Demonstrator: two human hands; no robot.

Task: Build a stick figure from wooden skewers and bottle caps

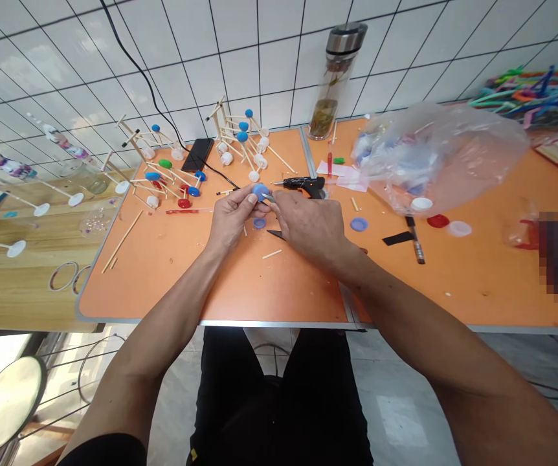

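A blue bottle cap (pixel 260 192) is pinched between the thumb and fingers of my left hand (pixel 234 215), above the orange table (pixel 240 285). My right hand (pixel 311 223) is closed, its fingertips at the cap's right side. From them a thin pale rod (pixel 268 196) reaches to the cap; most of it is hidden. Below the right hand a dark pointed blade (pixel 275 234) pokes out; its other end is covered. Another blue cap (pixel 259 222) lies just under the hands, with a short wooden stick (pixel 272 254) nearer me.
A black glue gun (pixel 303 186) lies just behind my right hand. Stick-and-cap models (pixel 243 139) stand at the back, near a phone (pixel 198 155) and a glass bottle (pixel 332 84). A plastic bag (pixel 434 155) and a marker (pixel 417 243) lie to the right.
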